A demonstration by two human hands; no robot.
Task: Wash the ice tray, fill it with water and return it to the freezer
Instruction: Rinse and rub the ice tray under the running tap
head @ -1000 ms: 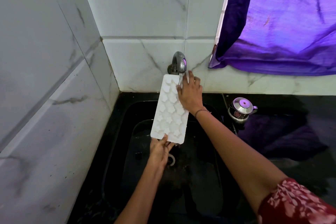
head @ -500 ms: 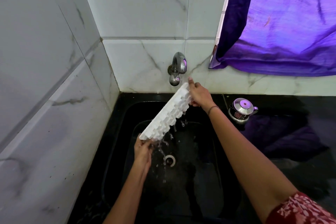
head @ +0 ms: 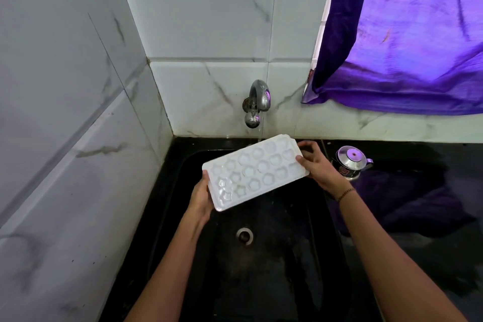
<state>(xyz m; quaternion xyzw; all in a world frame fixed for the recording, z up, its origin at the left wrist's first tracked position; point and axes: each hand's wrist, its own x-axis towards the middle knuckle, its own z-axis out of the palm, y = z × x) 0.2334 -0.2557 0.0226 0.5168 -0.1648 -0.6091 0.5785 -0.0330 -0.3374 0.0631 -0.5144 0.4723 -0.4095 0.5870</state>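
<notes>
- Ice tray (head: 254, 171): cavities up, held over the black sink (head: 274, 269), under the tap (head: 257, 102).
- Left hand (head: 200, 202): gripping the tray's 8 o'clock end.
- Right hand (head: 317, 165): gripping its 2 o'clock end.
- Thin water stream meets the tray's far edge.

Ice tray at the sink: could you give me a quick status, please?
Left hand and right hand grip opposite ends of the ice tray. Cavities up, under the running tap. Nothing in the way.

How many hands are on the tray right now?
2: left hand grips the near-left end of the tray, right hand the far-right end, under the tap.
</notes>
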